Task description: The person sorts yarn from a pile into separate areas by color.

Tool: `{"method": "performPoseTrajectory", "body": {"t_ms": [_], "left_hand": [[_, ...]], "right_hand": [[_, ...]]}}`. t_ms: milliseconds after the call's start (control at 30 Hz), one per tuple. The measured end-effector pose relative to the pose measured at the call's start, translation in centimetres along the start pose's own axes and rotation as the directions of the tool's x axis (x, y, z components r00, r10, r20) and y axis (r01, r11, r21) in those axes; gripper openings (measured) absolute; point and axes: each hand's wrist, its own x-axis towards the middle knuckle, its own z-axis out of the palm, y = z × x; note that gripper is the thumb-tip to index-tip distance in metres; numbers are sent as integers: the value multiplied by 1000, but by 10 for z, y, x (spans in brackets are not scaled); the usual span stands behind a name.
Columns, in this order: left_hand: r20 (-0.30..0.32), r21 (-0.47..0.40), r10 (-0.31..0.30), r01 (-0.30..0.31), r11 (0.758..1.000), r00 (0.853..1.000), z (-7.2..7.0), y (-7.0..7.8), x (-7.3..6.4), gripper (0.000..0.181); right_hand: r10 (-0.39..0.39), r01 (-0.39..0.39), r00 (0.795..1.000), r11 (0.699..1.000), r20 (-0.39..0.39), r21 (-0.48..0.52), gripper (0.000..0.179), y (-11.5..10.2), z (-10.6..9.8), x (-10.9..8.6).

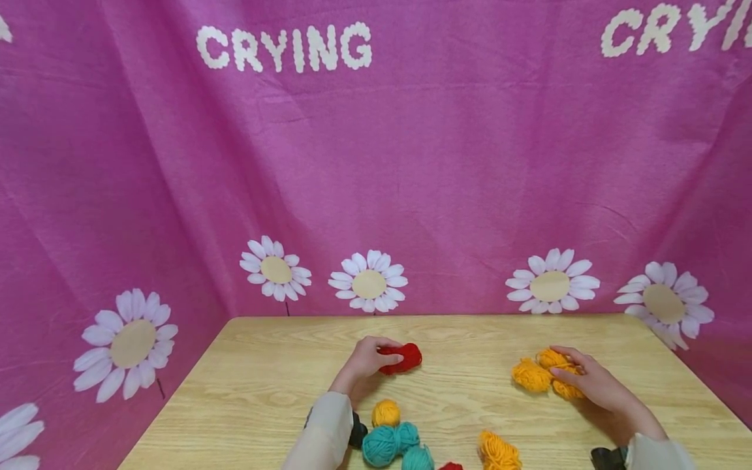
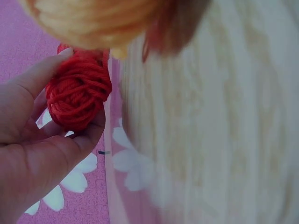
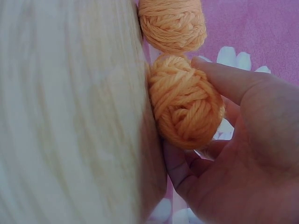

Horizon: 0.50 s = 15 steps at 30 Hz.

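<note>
Toward the far side of the wood-grained surface [image 1: 282, 346], in the right grip [image 1: 595, 384], clamped between thumb and fingers: oval, coarse-stranded orange yarn [image 3: 189, 105], lengthwise from thumb toward fingers. In the left grip [image 1: 365, 360], likewise clamped: oblong, cross-wound red yarn [image 1: 412, 356], roughly sideways, right end slightly away.

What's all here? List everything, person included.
Red yarn: at least two balls, red, centre and bottom edge
Orange yarn: about five balls, orange, roughly three at right, two lower centre
Teal yarn: at least three balls, teal, bottom centre
Table: one, light wood, under the yarn
Cloth: number unclear, pink-purple, behind the table
Daisies: six, white with beige centres, on the cloth
Lettering: one whole word plus pieces, white, cloth's top
Sleeves: two, pale, bottom centre and bottom right
Wrist devices: two, black, beside the sleeves
Left fingers: one set, bare, holding red yarn
Right fingers: one set, bare, holding orange yarn
</note>
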Motion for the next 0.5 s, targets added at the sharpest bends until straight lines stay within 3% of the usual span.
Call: {"method": "performPoseTrajectory", "body": {"t_ms": [300, 500], "left_hand": [[-37, 8, -30, 30, 1000, 999, 0, 0, -1, 26], [-36, 52, -8, 10, 999, 999, -2, -1, -1, 27]], "right_hand": [[25, -25, 1000, 1000, 11, -6, 65, -2, -1, -2], [23, -23, 1000, 999, 17, -24, 65, -3, -2, -2]]}}
